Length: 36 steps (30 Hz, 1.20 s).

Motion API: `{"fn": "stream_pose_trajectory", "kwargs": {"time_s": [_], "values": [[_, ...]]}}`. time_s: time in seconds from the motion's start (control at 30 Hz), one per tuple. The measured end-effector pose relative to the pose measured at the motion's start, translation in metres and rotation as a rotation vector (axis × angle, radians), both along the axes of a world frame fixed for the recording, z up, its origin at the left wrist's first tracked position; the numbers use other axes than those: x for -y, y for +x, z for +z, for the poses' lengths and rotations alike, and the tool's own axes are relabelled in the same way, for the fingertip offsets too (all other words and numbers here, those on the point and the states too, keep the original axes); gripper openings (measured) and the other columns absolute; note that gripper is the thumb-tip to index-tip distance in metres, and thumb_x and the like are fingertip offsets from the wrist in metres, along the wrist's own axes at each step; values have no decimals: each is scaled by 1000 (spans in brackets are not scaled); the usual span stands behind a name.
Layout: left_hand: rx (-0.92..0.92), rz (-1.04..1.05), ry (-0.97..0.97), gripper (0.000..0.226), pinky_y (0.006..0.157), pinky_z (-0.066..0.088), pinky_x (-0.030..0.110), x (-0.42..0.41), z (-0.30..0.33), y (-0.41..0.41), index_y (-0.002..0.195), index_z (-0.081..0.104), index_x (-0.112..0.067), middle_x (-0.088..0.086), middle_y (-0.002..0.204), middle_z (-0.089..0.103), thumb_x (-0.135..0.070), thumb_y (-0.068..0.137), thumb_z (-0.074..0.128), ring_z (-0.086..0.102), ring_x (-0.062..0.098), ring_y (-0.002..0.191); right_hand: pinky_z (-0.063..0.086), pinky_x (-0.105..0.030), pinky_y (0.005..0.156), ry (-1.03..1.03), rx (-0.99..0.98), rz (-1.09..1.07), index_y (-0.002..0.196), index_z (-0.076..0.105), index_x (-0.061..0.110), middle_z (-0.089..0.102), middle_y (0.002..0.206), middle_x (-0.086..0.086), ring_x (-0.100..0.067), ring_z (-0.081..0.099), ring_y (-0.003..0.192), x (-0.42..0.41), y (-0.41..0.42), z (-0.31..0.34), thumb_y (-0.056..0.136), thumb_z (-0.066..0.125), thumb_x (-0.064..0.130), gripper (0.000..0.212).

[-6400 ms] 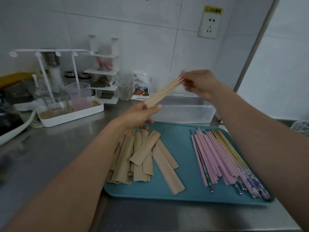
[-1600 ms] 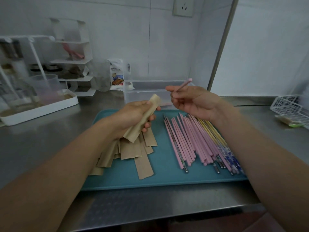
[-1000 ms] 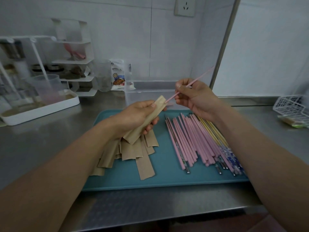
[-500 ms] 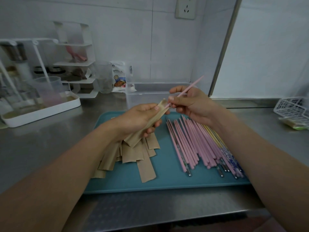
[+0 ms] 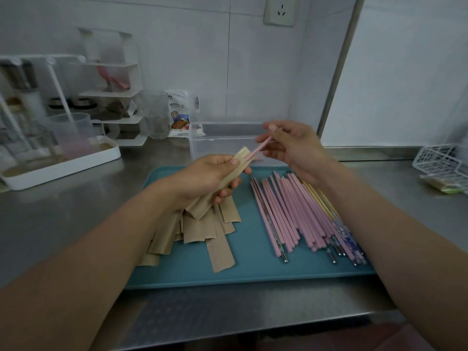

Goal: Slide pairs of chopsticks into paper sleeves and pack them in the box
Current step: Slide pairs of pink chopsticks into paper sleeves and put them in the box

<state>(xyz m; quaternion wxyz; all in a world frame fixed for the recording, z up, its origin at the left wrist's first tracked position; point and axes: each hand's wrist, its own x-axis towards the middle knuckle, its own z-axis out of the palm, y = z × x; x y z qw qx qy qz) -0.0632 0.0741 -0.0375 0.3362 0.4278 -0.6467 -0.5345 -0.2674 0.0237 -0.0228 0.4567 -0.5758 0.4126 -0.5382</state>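
My left hand grips a brown paper sleeve tilted up to the right above the teal tray. My right hand pinches the top end of pink chopsticks whose lower part is inside the sleeve's open mouth. More paper sleeves lie in a loose pile on the tray's left half. Several pink, yellow and patterned chopsticks lie in a row on its right half. The clear plastic box stands just behind the tray.
A white tray with a measuring cup stands at the left, a white shelf rack and a snack bag against the wall. A white wire basket sits at the far right. The steel counter's front edge is near me.
The pink chopsticks have slid deeper into the sleeve over the last second, and my right hand has come closer to the sleeve's mouth.
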Motion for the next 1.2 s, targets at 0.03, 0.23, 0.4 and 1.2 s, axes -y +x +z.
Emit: {"fn": "stream_pose_trajectory", "kwargs": {"time_s": [0.03,0.23,0.4,1.2], "values": [[-11,5,7,37,39,36,20,0,0,0,115,60,-5,1,65,48,-27,106,32,40,8,44,58,-29,76,12,-20,68,122,61,-1,73,103,-19,-26,72,90,-1,2,-2,103,51,16,27],[-57,21,48,35,38,35,20,2,0,-1,113,62,-8,2,64,49,-27,106,33,40,9,43,57,-34,83,68,-150,271,128,61,1,71,114,-19,-27,69,100,-4,6,-5,107,42,21,34],[-66,15,69,34,39,35,20,5,-2,1,110,63,-11,1,65,50,-30,106,35,40,9,46,56,-35,82,116,-200,365,131,60,7,69,114,-14,-26,68,102,-5,3,-4,106,42,26,36],[-11,137,94,25,46,45,22,11,-8,2,114,61,-10,6,88,73,-24,104,43,51,10,52,34,-18,38,341,-714,71,80,68,6,70,68,-7,-9,48,46,-11,-8,13,93,66,21,20]]}}
